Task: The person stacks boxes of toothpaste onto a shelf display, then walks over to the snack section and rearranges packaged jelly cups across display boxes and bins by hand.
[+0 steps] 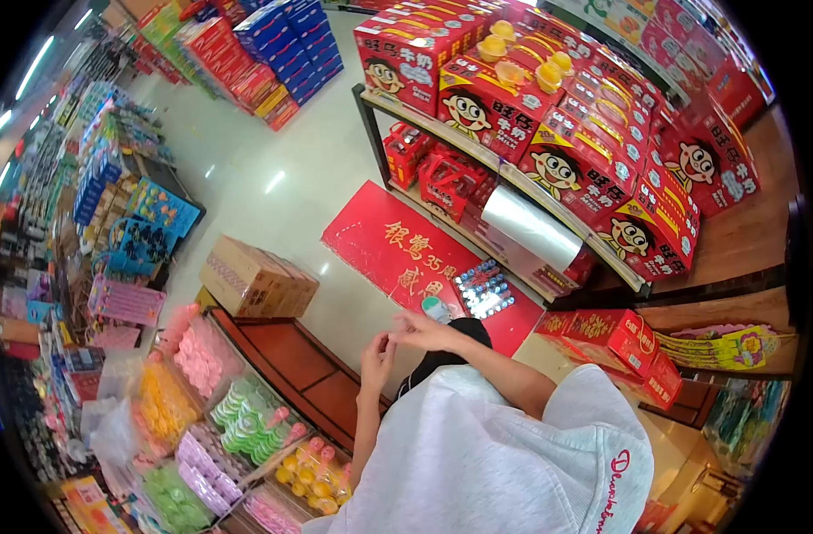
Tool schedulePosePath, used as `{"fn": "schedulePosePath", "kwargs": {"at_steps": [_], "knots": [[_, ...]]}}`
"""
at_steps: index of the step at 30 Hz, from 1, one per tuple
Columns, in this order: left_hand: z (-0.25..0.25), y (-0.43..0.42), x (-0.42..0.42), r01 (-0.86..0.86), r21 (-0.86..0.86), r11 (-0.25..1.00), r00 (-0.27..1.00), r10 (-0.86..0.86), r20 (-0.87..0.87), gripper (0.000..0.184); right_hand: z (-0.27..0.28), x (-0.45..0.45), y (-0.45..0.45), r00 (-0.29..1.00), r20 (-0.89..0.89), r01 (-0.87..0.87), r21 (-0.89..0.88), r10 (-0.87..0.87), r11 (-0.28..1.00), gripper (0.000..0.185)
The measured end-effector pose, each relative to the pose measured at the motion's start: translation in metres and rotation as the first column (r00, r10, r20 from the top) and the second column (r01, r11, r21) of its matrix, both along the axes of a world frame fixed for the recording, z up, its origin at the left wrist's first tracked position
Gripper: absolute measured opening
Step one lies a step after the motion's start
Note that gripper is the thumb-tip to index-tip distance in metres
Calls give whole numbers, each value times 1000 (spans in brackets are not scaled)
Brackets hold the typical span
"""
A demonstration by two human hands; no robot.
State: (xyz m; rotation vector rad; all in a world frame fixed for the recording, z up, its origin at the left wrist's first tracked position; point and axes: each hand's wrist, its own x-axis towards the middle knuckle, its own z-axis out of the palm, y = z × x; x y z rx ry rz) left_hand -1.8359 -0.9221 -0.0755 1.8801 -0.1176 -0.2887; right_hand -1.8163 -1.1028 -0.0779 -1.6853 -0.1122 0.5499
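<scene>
In front of my body my two hands meet, fingertips touching or nearly so. My left hand (377, 360) is raised with its fingers bent; whether something small is between them cannot be made out. My right hand (422, 333) reaches across to it, its fingers drawn together at the left hand's fingertips. Beyond them on the floor lies a red printed mat (380, 233). On it are a round container with a pale green top (436, 308) and a group of small shiny items (485, 289).
Red milk cartons (486, 107) fill a shelf at upper right, with yellow cups (549, 73) on top. A cardboard box (255, 278) stands left. Bins of wrapped sweets (249, 418) line the lower left. Red gift boxes (615, 343) sit at right.
</scene>
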Motion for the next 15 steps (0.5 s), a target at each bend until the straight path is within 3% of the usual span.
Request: {"fn": "schedulePosePath", "kwargs": {"at_steps": [3,6,8,10,12,14,15], "knots": [[3,-31,26,112,81,990,993,-113,13,21,8,23,-45,973,73,211,86,-217,974,42],[12,-61,59,188,61,980,980,-191,51,22,38,54,-104,864,100,485,93,-493,870,37],[24,-85,82,199,42,979,976,-202,85,22,58,76,-149,758,250,585,145,-602,798,37],[32,-106,106,201,15,979,972,-202,122,22,85,106,-199,661,483,633,52,-574,773,35],[36,-128,134,258,8,966,955,-257,146,24,111,142,-249,584,607,688,-19,-539,725,34],[39,-153,164,289,21,957,937,-287,201,25,133,182,-291,432,843,784,-177,-319,595,35],[40,-164,173,317,40,948,921,-318,227,26,137,204,-308,440,841,780,-183,-315,599,35]]}}
